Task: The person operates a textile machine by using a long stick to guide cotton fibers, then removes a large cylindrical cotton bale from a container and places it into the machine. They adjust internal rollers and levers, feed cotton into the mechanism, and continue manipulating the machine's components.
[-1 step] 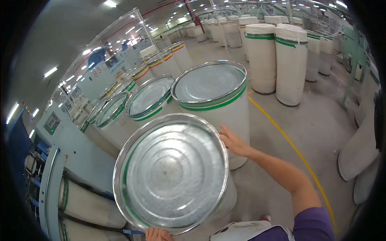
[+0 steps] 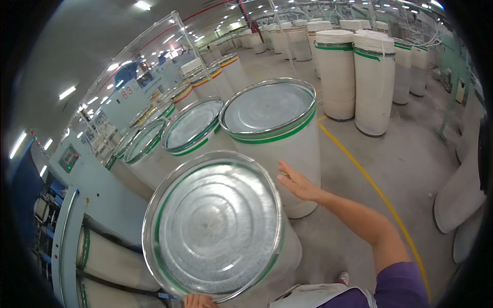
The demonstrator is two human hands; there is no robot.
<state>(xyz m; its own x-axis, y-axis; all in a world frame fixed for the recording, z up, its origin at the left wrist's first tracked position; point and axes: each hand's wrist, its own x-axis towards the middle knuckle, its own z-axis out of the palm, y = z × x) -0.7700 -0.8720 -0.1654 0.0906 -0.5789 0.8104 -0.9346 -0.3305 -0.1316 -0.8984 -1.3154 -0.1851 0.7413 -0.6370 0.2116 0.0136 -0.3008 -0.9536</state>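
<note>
At the lower centre of the frame stands the nearest sliver can [image 2: 289, 251], its round mouth and shiny metal plate [image 2: 211, 226] turned up toward the viewer, its body running downward and slightly right beneath the rim; whether it is leaned or upright cannot be told surely through the lens. The mouth lies between the hands: left of the right hand [image 2: 299, 186] and above the left hand [image 2: 199, 301]. The can's lower rim is met by the left hand, of which only the fingers are shown, curled over the metal edge at the bottom of the frame as if in a grasp; the rest is cut off. The right hand is held released, fingers extended and slightly spread, just beside the rim's right side; nothing is seen to be held by it, and no contact can be made out. Behind it, at centre, a second green-banded can [image 2: 287, 154] is seen, and a yellow floor line [image 2: 370, 179] is curved along the right.
</note>
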